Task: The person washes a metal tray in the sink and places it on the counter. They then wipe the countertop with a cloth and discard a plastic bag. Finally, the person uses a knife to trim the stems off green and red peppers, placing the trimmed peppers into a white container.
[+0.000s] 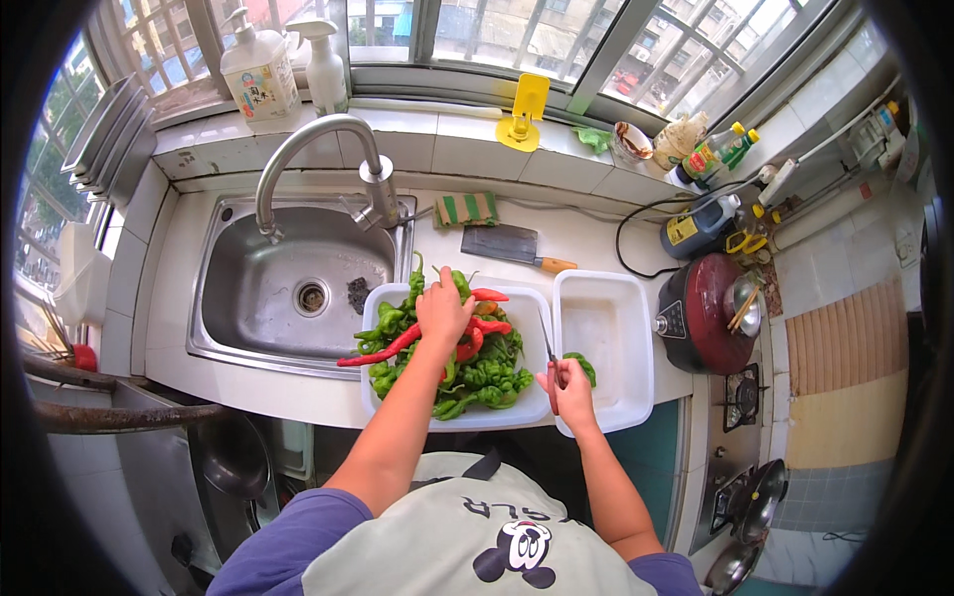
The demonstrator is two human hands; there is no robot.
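My left hand (445, 309) reaches into a heap of green peppers (488, 384) and red peppers (395, 348) in a white plastic tray (531, 302). Its fingers are down among the peppers, and whether they grip one is hidden. My right hand (574, 391) holds a pair of scissors (552, 372) by the red handles, blades pointing away from me over the gap between two trays. Beyond that hand, a green pepper (581, 366) lies in the second white tray (604, 320), partly covered by my fingers.
A stainless-steel sink (253, 290) with a tall faucet (320, 127) adjoins the pepper tray on the left. Behind the trays lie a cleaver (510, 246) and a green-striped sponge cloth (466, 210). A dark red electric cooker (704, 313) stands at the right, near a black cable (620, 246).
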